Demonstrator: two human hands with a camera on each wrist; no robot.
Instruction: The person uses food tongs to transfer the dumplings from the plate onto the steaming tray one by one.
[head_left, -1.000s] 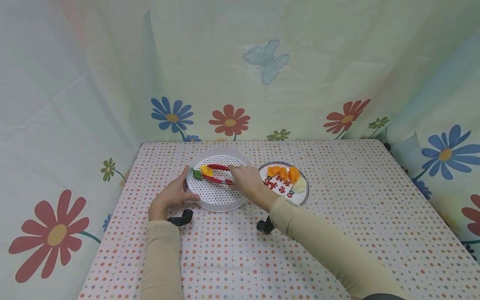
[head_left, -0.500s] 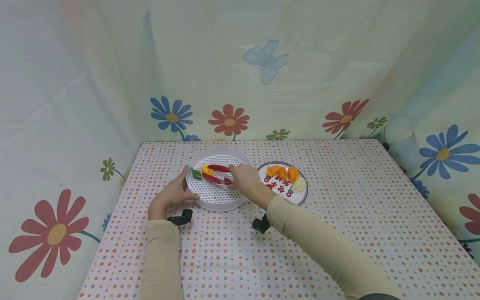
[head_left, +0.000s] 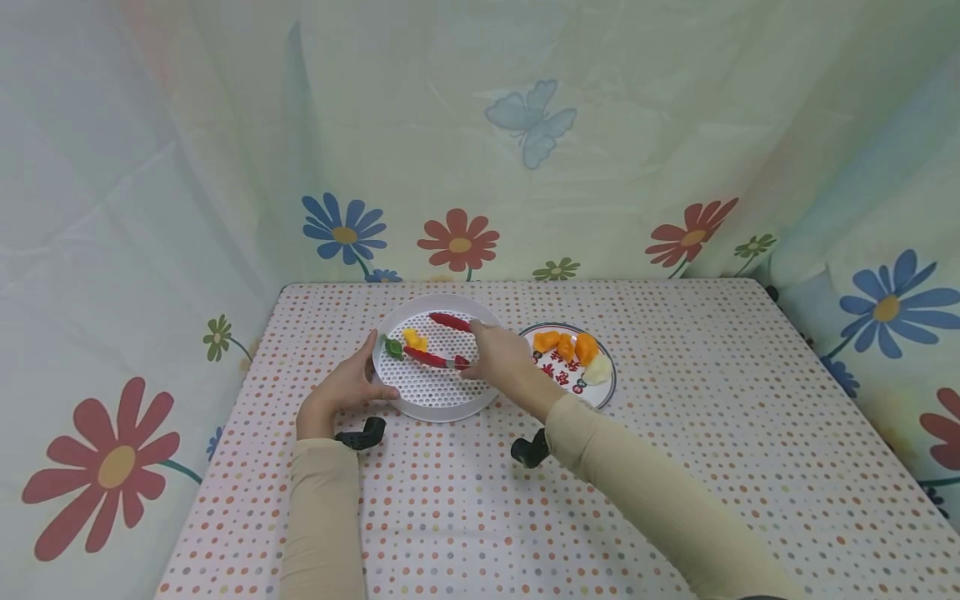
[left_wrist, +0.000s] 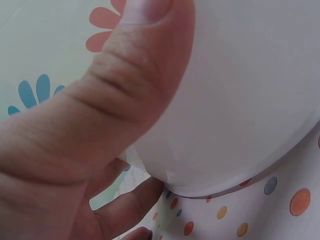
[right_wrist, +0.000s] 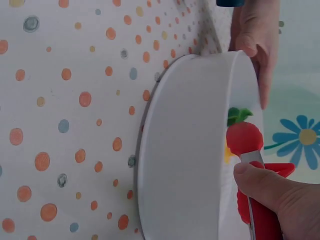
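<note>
The yellow piece point(head_left: 415, 340) lay inside the perforated white basket point(head_left: 442, 414), at the mouth of the spread red tongs point(head_left: 425, 358), which the right hand point(head_left: 501, 358) gripped with fingers curled; the left hand point(head_left: 347, 388) curved around the basket's wall. The piece was judged light, smooth and somewhat slippery, best clamped across its middle with moderate pressure. Red characters on the plate point(head_left: 590, 398) were partly covered and too small to read; no brand was visible.

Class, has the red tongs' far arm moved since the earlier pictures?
Yes. Against the white sieve, the red tongs' far arm has swung toward the far rim, away from the yellow piece.
</note>
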